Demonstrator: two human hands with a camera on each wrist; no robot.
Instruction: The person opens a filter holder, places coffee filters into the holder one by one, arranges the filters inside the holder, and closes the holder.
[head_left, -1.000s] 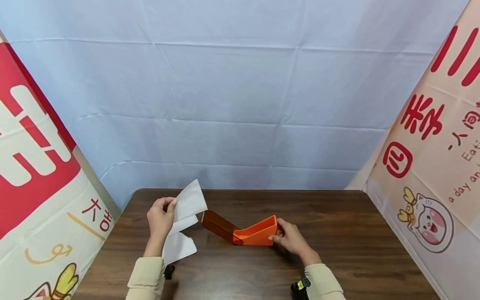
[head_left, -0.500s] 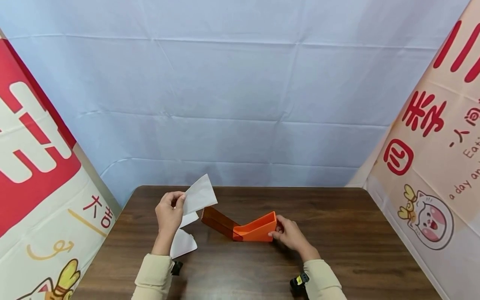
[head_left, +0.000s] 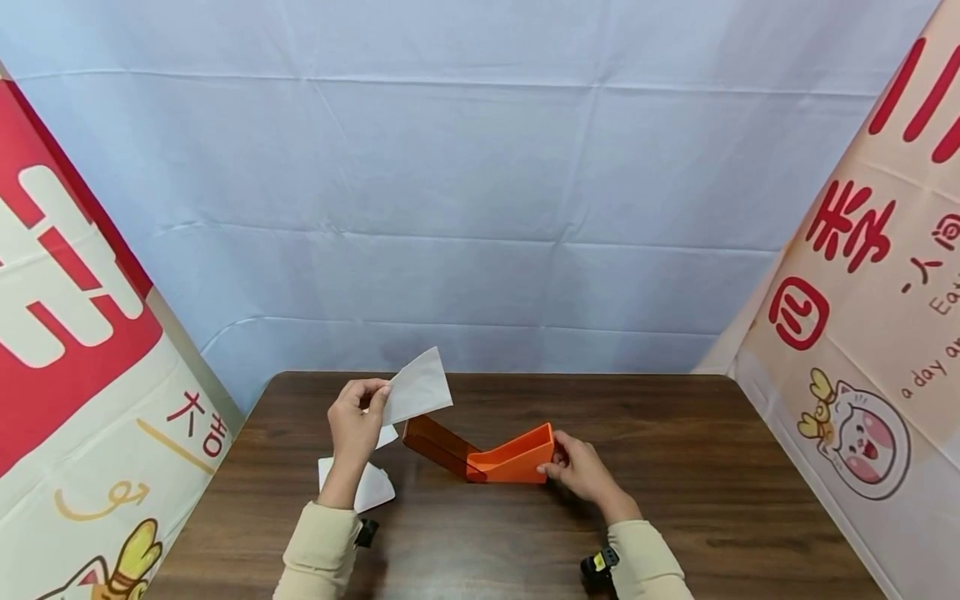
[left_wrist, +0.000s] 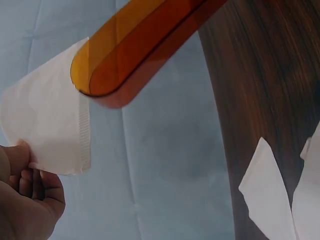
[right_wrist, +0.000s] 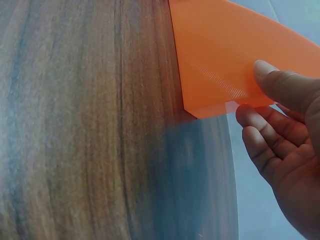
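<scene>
My left hand (head_left: 354, 425) pinches a white paper coffee filter (head_left: 420, 387) between thumb and fingers, raised above the table. The left wrist view shows a crimped seam along an edge of this filter. An orange filter case (head_left: 517, 465) stands on the table with its see-through brown lid (head_left: 437, 446) swung out to the left. The held filter hangs just above and behind the lid's left end. At the case's tall right end, my right hand (head_left: 585, 473) grips it, thumb (right_wrist: 285, 85) on the near side wall. More white filters (head_left: 375, 487) lie beneath my left forearm.
The dark wooden table (head_left: 712, 500) has a light blue cloth backdrop (head_left: 465, 208) behind it. Printed cloths hang on the left and right sides. Both wrists carry small black cameras (head_left: 597, 567).
My left hand has moved to the right with the filter, bringing it over toward the brown lid. The right hand and the orange case hold their place.
</scene>
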